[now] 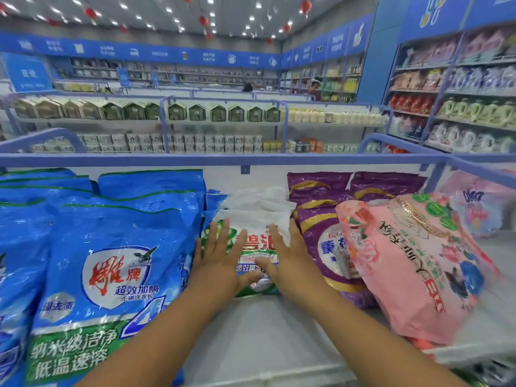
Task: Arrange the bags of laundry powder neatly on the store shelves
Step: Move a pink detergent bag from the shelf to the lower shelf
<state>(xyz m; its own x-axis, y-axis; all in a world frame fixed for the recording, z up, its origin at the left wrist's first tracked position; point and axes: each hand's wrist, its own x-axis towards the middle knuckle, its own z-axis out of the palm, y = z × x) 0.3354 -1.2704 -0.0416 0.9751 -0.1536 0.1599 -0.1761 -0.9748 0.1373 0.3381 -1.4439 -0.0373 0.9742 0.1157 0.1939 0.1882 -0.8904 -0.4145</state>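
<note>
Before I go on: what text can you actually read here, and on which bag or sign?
"雕牌", "超效加酶", "低温速溶": front blue bag.
"速效": white bag under the left hand and right hand; the rest is covered.
Purple bag, pink bag, blue wall signs: too blurred or tilted.

white bag (258, 233): flat, mid-shelf | blue bags (117, 247): stacked left | purple bags (321, 219): right | pink bag (413, 263): tilted atop purple

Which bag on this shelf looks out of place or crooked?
The pink plastic bag at the right lies tilted, its print upside down, leaning over the purple bags. Other stacks lie straight. Both hands, left hand and right hand, rest flat on the white bag.
</note>
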